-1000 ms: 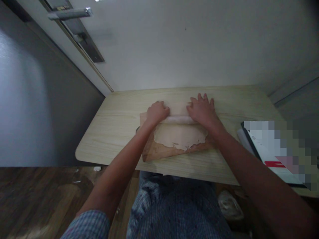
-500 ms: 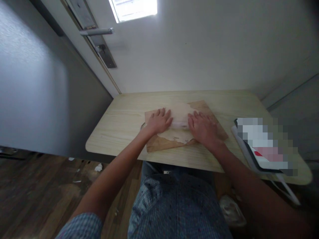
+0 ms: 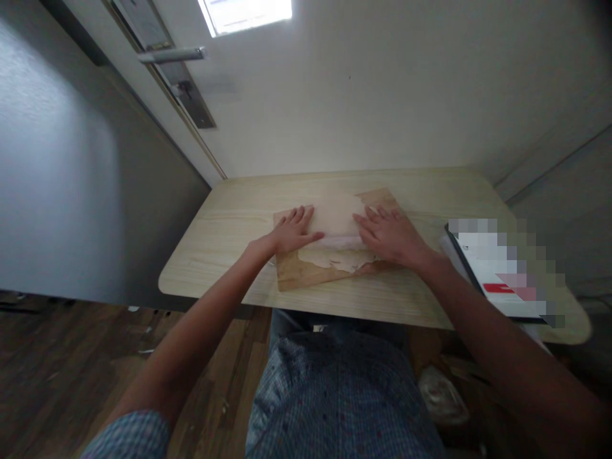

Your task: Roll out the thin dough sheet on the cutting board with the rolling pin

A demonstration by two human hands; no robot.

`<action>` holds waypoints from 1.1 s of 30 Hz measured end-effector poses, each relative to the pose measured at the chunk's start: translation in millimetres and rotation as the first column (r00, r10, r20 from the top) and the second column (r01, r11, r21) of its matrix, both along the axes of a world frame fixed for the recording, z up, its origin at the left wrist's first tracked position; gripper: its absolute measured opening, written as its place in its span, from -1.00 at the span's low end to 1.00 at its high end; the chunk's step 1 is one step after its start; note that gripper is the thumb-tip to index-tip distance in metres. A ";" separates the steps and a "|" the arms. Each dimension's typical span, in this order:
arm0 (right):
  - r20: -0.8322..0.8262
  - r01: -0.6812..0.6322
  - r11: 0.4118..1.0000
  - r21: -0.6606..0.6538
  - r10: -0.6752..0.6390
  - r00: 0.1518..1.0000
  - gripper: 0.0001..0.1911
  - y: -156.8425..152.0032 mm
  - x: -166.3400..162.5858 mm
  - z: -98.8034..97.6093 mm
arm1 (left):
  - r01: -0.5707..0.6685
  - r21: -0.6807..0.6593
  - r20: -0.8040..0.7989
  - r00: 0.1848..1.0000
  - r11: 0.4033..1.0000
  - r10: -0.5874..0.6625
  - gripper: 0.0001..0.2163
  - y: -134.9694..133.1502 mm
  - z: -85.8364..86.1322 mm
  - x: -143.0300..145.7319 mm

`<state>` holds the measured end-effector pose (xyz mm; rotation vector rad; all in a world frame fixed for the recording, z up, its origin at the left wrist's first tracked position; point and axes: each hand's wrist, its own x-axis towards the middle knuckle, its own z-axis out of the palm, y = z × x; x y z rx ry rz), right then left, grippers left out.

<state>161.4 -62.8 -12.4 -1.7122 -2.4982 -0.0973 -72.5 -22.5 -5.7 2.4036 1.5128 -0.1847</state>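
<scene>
A thin, pale sheet of dough (image 3: pixel 337 215) lies on a brown wooden board (image 3: pixel 299 273) in the middle of a light wooden table (image 3: pixel 229 236). Across it lies a pale rolling pin (image 3: pixel 340 241). My left hand (image 3: pixel 291 233) rests flat on the pin's left end, fingers stretched out. My right hand (image 3: pixel 391 234) lies flat on its right end, fingers also extended. The dough's near edge is ragged.
A dark-edged tablet with papers (image 3: pixel 497 280) sits at the table's right end. A white wall and a door with a metal handle (image 3: pixel 172 55) stand behind the table. Wooden floor (image 3: pixel 71 357) lies to the left; my lap in checked cloth is below.
The pin has rolled nearer with my hands and then slightly forward again. My fingers went from curled over the pin to stretched flat. The camera view tilted up.
</scene>
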 end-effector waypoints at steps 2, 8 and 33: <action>0.004 0.027 1.000 -0.014 -0.027 1.000 -0.49 -5.2 -4.0 -0.6 | -0.006 -0.003 0.002 1.000 1.000 0.006 -0.30 -4.9 1.1 -1.0; -0.063 0.138 0.989 0.060 -0.135 0.989 -0.50 -28.0 -16.1 -3.6 | -0.007 0.069 0.014 1.000 0.998 0.006 -0.47 -26.2 3.3 -1.4; -0.037 0.016 0.977 0.212 -0.008 0.999 -0.59 -86.9 -14.2 -15.0 | -0.024 0.366 0.127 0.992 0.930 -0.024 -0.53 -91.1 -10.0 -6.9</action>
